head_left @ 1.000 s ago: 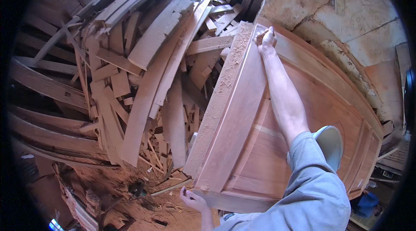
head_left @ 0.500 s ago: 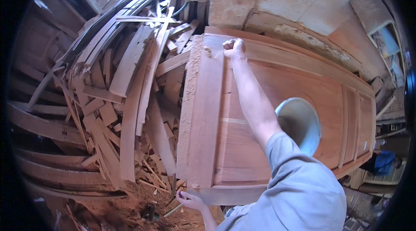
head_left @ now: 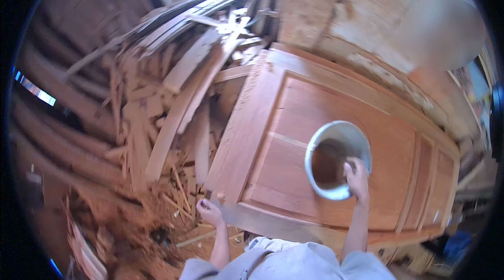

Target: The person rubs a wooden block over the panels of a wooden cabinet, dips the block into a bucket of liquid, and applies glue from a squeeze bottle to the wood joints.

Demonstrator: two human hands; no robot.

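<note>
A wooden panelled door (head_left: 294,117) lies flat in front of me. On its large panel stands a white bucket (head_left: 310,162) with brown, loose-looking stuff (head_left: 328,167) inside. My right hand (head_left: 357,177) reaches over the bucket's near right side, fingers bent inward above the contents; whatever they hold is too small to make out. By the door's near left corner is my left hand (head_left: 211,213), palm up with curled fingers, and anything in it is hidden. A small pale lump (head_left: 220,196) lies on the door beside it. Sawdust-like crumbs (head_left: 252,88) line the door's left end.
Scrap boards and offcuts (head_left: 184,80) are heaped left of the door. A stained wall (head_left: 315,12) rises behind it. Sawdust and wood chips (head_left: 131,238) cover the floor at the lower left. Something blue (head_left: 457,246) is at the lower right.
My right hand has come back from the door's far left corner to the bucket. My left hand stays near the close left corner. The view has shifted, showing more of the bucket's inside.
</note>
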